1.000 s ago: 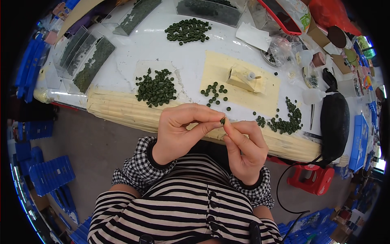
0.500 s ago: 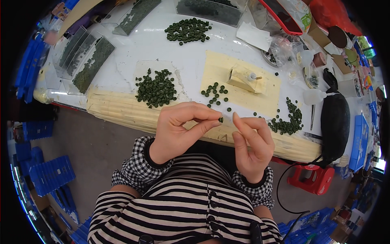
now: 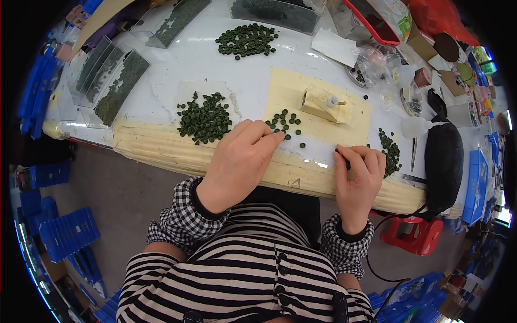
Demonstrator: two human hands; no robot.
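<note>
My left hand (image 3: 237,164) has thumb and fingers pinched together at the lower edge of a loose group of small dark green round pieces (image 3: 292,121). Whatever sits in that pinch is hidden. My right hand (image 3: 362,177), farther right near the front of the table, is closed with its fingertips at a small dark green round piece (image 3: 337,150). Left of my left hand lies a dense heap of such pieces (image 3: 204,117). Another pile (image 3: 390,153) spreads just beyond my right hand, which partly covers it.
A beige block with a small peg (image 3: 323,104) stands on a yellow sheet (image 3: 283,89). Clear trays of green pieces (image 3: 123,89) stand at the left and back. A black pouch (image 3: 444,159) lies at right, with tweezers (image 3: 414,153) beside it. Yellowish padding (image 3: 156,144) lines the front edge.
My left hand has moved forward and slightly left to the loose group; the green piece in its fingertips no longer shows. My right hand has shifted right and closed at a lone piece.
</note>
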